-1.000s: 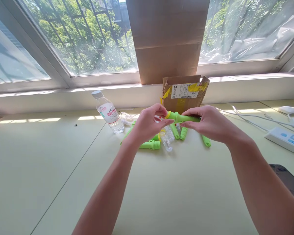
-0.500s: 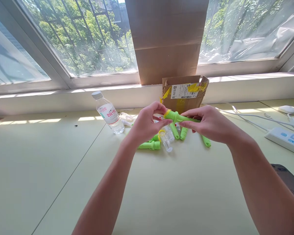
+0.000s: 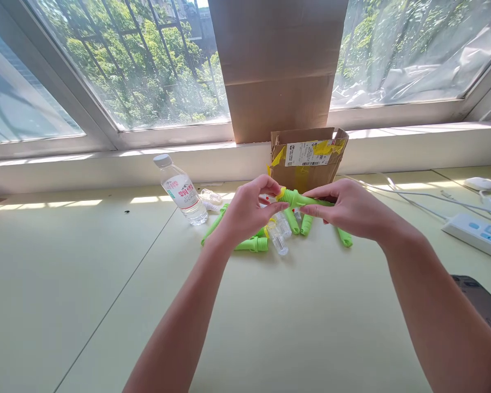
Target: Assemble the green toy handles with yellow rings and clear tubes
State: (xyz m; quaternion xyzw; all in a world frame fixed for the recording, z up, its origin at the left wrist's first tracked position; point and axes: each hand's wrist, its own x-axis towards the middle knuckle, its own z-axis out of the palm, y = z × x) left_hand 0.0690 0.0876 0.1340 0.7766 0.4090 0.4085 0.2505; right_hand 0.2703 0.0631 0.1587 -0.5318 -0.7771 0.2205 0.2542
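Observation:
My right hand (image 3: pixel 347 210) is closed around a green plastic handle (image 3: pixel 297 197) with a threaded end, held level above the table and pointing left. At that threaded end sits a yellow ring (image 3: pixel 282 193), pinched between the thumb and fingers of my left hand (image 3: pixel 253 206). Beneath my hands lie more green handles (image 3: pixel 253 244) and clear ribbed plastic tubes (image 3: pixel 279 240), one near another yellow ring. A further green handle (image 3: pixel 345 237) lies below my right hand. My fingers hide part of the pile.
A water bottle (image 3: pixel 183 191) stands left of the pile. Behind it is an open cardboard box (image 3: pixel 305 161) against the window wall. On the right are a white power strip (image 3: pixel 477 233), cables, a white mouse (image 3: pixel 481 184) and a dark phone-like object (image 3: pixel 480 305).
My left hand has shifted slightly right, and the yellow ring with the handle's end moved a little right with it. Another green handle on the left now shows more. My right hand barely moved.

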